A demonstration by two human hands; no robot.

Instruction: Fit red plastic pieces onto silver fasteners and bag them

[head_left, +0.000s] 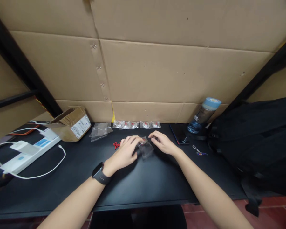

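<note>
A small clear plastic bag (146,148) lies on the black table (138,178) between both hands. My left hand (125,152), with a black watch on the wrist, has its fingers curled over the bag's left edge. The fingertips of my right hand (162,142) pinch the bag's right edge. A small red item (116,145) lies just left of my left hand. Along the back wall sits a row of several filled clear bags (136,125) holding red-and-white pieces. A loose pile of empty clear bags (100,130) lies left of that row.
An open cardboard box (72,123) and a white power strip with cables (30,151) sit at the left. A dark phone (179,134), a blue-capped water bottle (203,115), a key ring (199,151) and a black backpack (257,140) lie at the right. Cardboard lines the wall behind.
</note>
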